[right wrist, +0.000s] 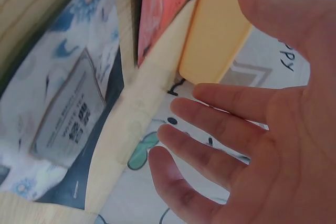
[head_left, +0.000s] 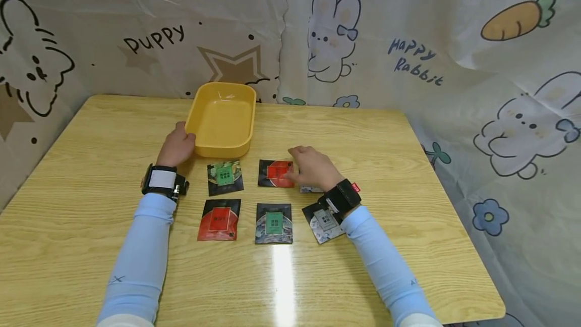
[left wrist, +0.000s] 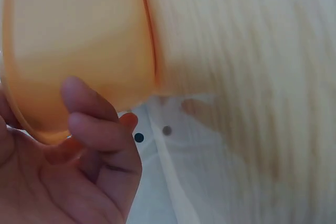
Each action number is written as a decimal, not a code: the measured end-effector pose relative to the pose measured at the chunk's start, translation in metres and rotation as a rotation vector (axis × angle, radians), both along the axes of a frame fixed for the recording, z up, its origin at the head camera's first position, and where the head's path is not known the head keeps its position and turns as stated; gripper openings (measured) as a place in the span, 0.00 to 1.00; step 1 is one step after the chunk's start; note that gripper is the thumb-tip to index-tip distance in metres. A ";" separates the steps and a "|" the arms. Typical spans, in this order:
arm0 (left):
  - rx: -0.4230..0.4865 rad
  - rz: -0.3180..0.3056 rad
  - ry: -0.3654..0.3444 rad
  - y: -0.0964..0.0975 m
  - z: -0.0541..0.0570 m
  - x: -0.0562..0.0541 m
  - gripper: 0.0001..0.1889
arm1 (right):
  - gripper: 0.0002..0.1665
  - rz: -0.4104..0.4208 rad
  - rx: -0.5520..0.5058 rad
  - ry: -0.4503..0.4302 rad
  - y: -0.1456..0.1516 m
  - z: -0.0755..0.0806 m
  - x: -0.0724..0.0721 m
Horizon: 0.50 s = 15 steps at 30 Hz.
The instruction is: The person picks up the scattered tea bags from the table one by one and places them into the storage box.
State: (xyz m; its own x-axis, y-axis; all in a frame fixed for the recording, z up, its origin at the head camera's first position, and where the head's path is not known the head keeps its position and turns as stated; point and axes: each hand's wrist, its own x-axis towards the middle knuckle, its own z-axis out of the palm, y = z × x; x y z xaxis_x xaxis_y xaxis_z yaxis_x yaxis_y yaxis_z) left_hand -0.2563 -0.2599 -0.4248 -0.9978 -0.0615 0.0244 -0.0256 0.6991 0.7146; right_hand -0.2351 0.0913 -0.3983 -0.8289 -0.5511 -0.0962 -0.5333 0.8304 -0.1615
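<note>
A yellow plastic basin stands at the back of the table. My left hand grips its near left corner; the left wrist view shows that hand's curled fingers at the rim. My right hand hovers over the right end of the back row with fingers spread, holding nothing, as the right wrist view shows. Nearest it are a red-label sachet and a pale floral sachet, mostly hidden by the hand in the head view. Another pale sachet lies tilted under the right wrist.
A green-label sachet lies just in front of the basin. Closer to me are a red sachet and a dark sachet with a green label. A printed cloth hangs behind the wooden table.
</note>
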 end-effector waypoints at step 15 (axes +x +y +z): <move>-0.002 0.003 -0.047 0.003 0.001 -0.001 0.28 | 0.42 0.076 0.212 0.048 -0.025 -0.017 -0.013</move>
